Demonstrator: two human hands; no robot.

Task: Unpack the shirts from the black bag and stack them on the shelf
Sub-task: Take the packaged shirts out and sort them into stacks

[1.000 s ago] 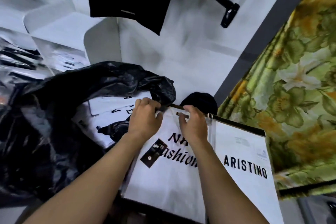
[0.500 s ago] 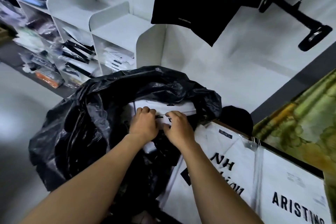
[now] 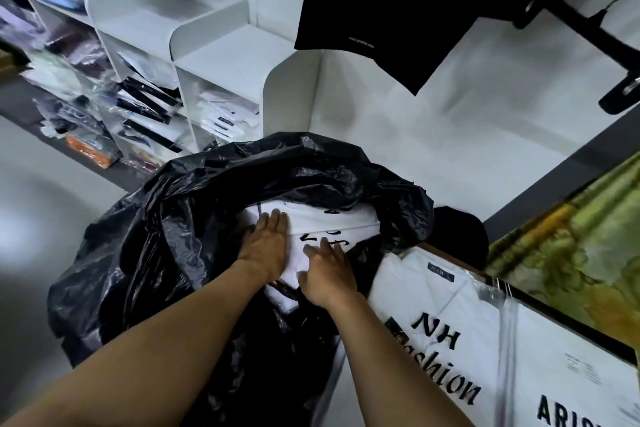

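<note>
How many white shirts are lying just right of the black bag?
2: the NH Fashion shirt right beside the black bag, and the ARISTINO shirt further right. More may be stacked underneath, hidden.

My left hand (image 3: 265,250) and right hand (image 3: 329,276) rest side by side on the shirts (image 3: 332,220) inside the bag (image 3: 145,253) before me; the shelf (image 3: 221,55) stands behind it at left, further shirts (image 3: 433,302) lying at its right.

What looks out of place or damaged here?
Nothing damaged. The clear-wrapped garment packets left of the white shelf unit lie in an untidy heap; the black plastic bag and its white packaged shirts look normal.
</note>
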